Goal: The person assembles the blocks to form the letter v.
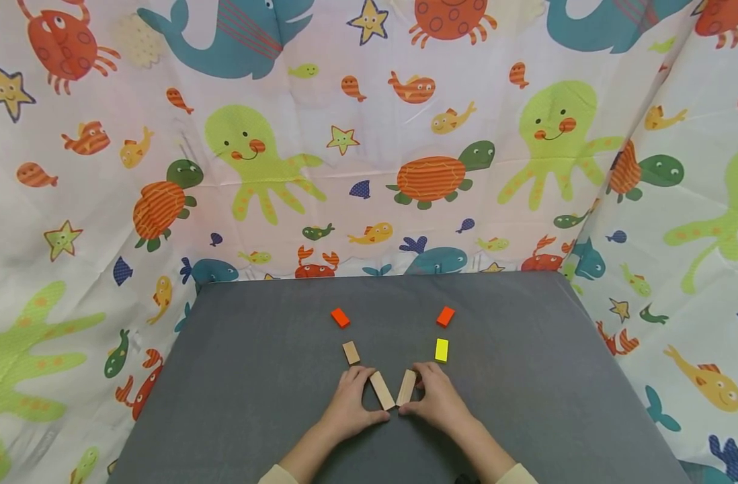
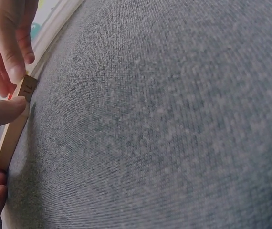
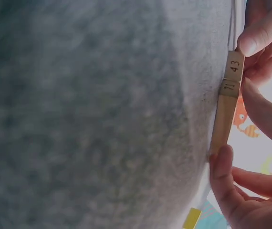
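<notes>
Two long plain wooden blocks lie on the grey table in a V, their near ends close together. My left hand [image 1: 352,405] holds the left wooden block [image 1: 382,390] by its ends, thumb at the near end, fingers at the far end. In the same way my right hand [image 1: 440,403] holds the right wooden block [image 1: 406,388]. Seen from the right wrist, the right block [image 3: 224,119] has 71 printed on its end, and the left block [image 3: 234,65] beside it reads 43.
Beyond the left hand stand a small tan block [image 1: 351,353] and a red block [image 1: 341,318]. Past the right hand are a yellow block [image 1: 441,350] and another red block [image 1: 445,316]. A sea-animal curtain [image 1: 369,188] hangs behind the grey table [image 1: 254,363].
</notes>
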